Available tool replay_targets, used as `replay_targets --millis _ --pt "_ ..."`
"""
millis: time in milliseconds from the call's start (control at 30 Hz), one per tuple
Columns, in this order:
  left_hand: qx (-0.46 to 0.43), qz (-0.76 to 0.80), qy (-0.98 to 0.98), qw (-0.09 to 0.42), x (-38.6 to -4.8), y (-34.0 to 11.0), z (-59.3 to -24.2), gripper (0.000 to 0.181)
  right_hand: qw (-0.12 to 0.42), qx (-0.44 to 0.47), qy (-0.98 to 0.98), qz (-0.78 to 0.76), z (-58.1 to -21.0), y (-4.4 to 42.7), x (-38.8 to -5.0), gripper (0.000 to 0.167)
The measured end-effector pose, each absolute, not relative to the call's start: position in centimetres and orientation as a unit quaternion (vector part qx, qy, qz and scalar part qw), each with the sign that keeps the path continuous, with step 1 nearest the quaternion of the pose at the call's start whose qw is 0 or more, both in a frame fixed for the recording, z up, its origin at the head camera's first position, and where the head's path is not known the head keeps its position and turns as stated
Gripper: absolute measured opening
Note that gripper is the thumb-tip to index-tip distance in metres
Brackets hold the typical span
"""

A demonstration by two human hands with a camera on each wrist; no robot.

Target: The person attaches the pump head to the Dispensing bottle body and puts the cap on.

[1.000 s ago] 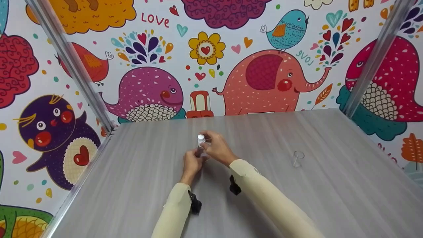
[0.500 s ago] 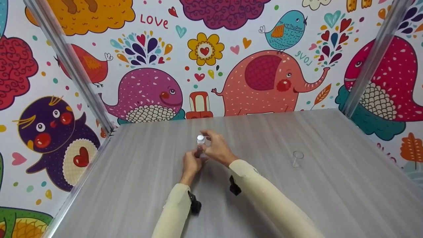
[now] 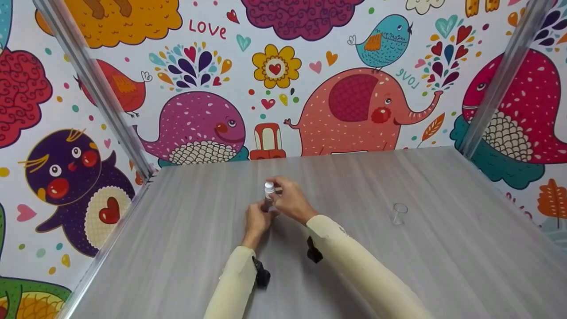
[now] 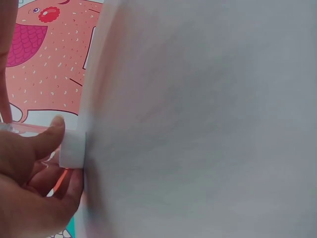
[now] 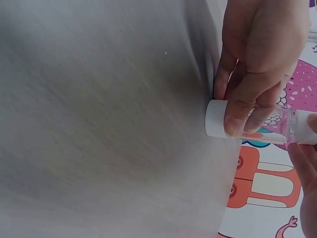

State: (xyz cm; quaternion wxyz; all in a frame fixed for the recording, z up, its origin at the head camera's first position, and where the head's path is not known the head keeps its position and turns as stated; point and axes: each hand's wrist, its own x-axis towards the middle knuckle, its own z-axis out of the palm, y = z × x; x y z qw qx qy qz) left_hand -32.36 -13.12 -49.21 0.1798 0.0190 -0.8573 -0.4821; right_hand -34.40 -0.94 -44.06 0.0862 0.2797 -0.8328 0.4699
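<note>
A clear bottle [image 5: 272,135] with a white base [image 5: 216,119] and a white cap [image 3: 269,185] stands upright on the table between the hands. My left hand [image 3: 258,220] grips it low down, thumb and fingers around the base, which also shows as a white band [image 4: 73,149] in the left wrist view. Above it, my right hand [image 3: 292,200] has its thumb and fingers at the cap, pinching it from the right. In the right wrist view, only part of the right hand [image 5: 308,173] enters at the right edge. The cap looks seated on the neck.
A small clear glass [image 3: 399,214] stands upright on the grey wood-grain table [image 3: 186,230], right of the hands. Behind the table rises a wall [image 3: 310,102] printed with cartoon animals. Metal posts [image 3: 102,97] stand at the table's back corners.
The right fingers shift slightly about the cap. The bottle and left hand keep their place, and the glass has not moved.
</note>
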Motion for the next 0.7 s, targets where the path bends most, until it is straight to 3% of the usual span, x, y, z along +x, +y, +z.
replay_targets --millis 700 --pt "0.03 -0.497 -0.851 0.166 -32.27 -13.05 -49.04 0.013 0.092 0.255 -0.845 0.46 -43.68 -0.86 -34.45 0.044"
